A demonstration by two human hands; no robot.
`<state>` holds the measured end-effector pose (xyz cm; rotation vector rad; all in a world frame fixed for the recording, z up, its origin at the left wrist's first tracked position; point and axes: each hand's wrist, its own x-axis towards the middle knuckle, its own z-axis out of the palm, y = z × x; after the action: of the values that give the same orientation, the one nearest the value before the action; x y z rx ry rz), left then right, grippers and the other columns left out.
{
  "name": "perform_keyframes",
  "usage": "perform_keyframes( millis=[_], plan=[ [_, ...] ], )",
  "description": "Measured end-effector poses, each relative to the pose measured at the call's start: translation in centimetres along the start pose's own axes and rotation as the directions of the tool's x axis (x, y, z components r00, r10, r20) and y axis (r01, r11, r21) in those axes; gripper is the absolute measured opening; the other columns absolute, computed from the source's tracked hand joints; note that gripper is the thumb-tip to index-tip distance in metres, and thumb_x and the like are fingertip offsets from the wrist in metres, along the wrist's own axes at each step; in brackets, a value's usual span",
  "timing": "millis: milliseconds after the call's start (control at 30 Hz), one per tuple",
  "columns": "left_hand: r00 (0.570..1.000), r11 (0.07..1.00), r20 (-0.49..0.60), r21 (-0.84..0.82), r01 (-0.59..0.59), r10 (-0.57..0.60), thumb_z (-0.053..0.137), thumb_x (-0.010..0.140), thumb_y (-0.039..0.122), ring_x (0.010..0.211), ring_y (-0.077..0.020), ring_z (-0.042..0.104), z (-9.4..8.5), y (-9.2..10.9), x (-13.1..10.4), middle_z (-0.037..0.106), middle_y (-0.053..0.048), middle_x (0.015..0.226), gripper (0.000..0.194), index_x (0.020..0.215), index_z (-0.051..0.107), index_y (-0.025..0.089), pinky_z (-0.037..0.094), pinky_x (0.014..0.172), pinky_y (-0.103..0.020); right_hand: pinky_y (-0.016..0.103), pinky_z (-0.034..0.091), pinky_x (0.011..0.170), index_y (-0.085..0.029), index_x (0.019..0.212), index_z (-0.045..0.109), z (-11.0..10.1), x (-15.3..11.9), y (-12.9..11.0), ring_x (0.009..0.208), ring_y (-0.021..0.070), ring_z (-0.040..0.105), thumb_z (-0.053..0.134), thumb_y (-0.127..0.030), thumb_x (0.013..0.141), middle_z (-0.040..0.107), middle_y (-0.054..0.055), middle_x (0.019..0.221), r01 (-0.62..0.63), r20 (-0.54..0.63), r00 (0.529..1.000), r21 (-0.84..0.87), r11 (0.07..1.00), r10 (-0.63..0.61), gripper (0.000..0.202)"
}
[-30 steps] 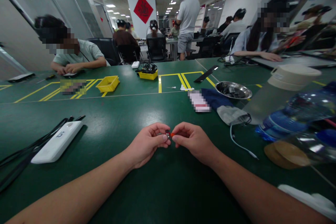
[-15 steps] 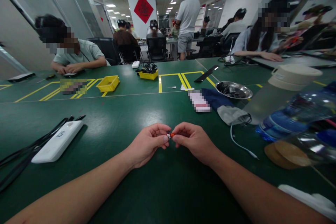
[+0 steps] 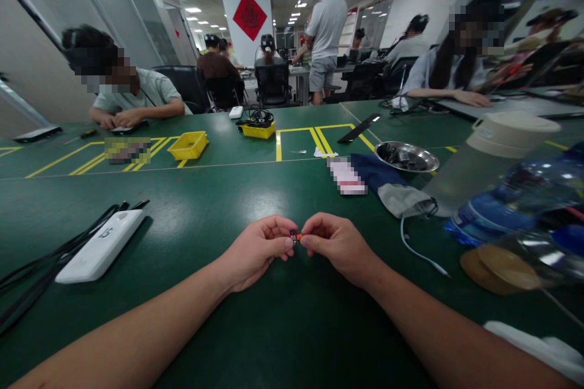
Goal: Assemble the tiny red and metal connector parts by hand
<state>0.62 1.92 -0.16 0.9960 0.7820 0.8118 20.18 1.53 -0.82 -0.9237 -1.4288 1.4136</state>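
Over the green table [image 3: 219, 334], my left hand [image 3: 260, 250] and my right hand [image 3: 340, 246] meet with their fingertips almost touching. Pinched in the left thumb and fingers is a tiny dark and silvery part [image 3: 294, 236]. A small orange-red piece [image 3: 299, 236] sits at the right fingertips, against that part; whether the two are joined I cannot tell. Both hands are closed, and the fingers hide most of what they hold.
A white power bank [image 3: 101, 246] with black cables lies left. Yellow trays [image 3: 188, 146] stand farther back. On the right are a metal bowl [image 3: 406, 156], a pouch [image 3: 406, 199], a large cup [image 3: 479, 164] and plastic bottles [image 3: 502, 206]. Several people sit around.
The tiny part between my fingertips has turned slightly and shows a darker, redder face. Both hands stay in nearly the same place.
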Motion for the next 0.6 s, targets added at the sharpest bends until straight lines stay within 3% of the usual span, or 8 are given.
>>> perform_keyframes(
  millis=[367, 600],
  plan=[
    [1.0, 1.0, -0.013, -0.001, -0.02, 0.02, 0.072, 0.077, 0.011, 0.067, -0.0065, 0.055, 0.05, -0.11, 0.02, 0.062, -0.001, 0.083, 0.029, 0.103, 0.062, 0.015, 0.041, 0.059, -0.017, 0.024, 0.047, 0.059, -0.016, 0.081, 0.065, 0.15, 0.03, 0.02, 0.059, 0.0102, 0.06, 0.073, -0.019, 0.073, 0.065, -0.001, 0.07, -0.025, 0.006, 1.0, -0.024, 0.999, 0.026, 0.012],
    [0.999, 0.998, -0.037, 0.047, -0.038, 0.04, 0.068, 0.077, 0.008, 0.065, -0.0069, 0.052, 0.49, 0.15, -0.18, 0.059, 0.0, 0.077, 0.021, 0.095, 0.06, 0.015, 0.039, 0.059, -0.019, 0.025, 0.048, 0.059, -0.017, 0.082, 0.064, 0.25, 0.06, 0.49, 0.059, 0.0102, 0.06, 0.068, -0.016, 0.075, 0.063, -0.002, 0.07, -0.01, 0.014, 1.0, -0.084, 0.996, 0.011, 0.008]
  ],
)
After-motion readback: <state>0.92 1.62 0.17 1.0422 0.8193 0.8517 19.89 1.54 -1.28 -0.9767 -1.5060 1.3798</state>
